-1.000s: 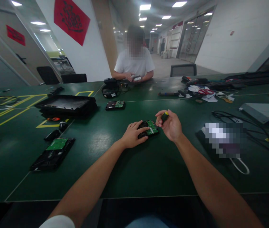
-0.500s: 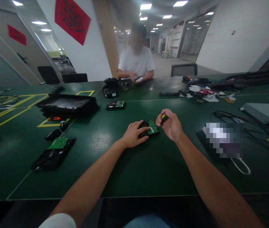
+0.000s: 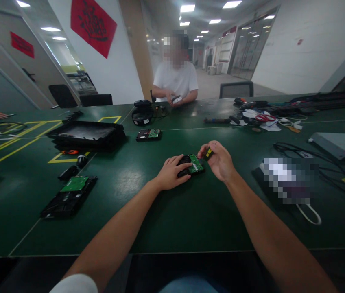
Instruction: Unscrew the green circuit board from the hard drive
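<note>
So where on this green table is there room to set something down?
Bare tabletop shows between the left forearm and the big black device at left, and between that forearm and the right forearm; the left hand rests on another device just beyond. It's crowded around the black tray and, far right, among papers and the grey box.

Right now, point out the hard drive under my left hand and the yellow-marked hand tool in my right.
Hard drive (image 3: 197, 161): head view, on its green circuit board.
Yellow-marked hand tool (image 3: 209, 153): head view, on its handle.
</note>
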{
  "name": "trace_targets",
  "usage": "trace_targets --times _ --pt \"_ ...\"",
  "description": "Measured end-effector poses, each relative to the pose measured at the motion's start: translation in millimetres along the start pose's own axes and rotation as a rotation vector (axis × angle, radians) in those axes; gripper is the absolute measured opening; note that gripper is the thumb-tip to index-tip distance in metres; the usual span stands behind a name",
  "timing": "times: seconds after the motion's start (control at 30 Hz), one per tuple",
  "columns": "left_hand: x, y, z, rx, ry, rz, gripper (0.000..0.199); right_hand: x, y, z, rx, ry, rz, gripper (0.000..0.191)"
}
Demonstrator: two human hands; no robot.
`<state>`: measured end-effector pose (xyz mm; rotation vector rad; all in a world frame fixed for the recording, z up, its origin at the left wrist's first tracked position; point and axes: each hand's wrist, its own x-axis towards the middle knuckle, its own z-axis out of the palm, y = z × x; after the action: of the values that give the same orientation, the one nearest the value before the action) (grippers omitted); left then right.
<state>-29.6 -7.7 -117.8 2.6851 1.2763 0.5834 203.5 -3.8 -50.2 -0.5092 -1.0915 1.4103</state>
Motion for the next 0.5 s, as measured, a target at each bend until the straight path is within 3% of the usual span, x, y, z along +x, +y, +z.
trace_targets --times 0.13,0.3,0.5 --pt "-0.3 -0.3 1.1 -0.004 -0.002 -0.012 0.057 0.2 -2.1 1.3 0.0 -0.018 -0.006 0.019" --pt "0.0 -0.9 1.9 0.004 -0.001 -0.008 0.057 1.9 -2.1 -1.0 0.015 -0.031 -0.003 0.036" --pt "0.5 -1.0 1.2 0.007 -0.003 0.0 0.057 2.0 -0.7 -2.6 0.008 0.01 0.014 0.023"
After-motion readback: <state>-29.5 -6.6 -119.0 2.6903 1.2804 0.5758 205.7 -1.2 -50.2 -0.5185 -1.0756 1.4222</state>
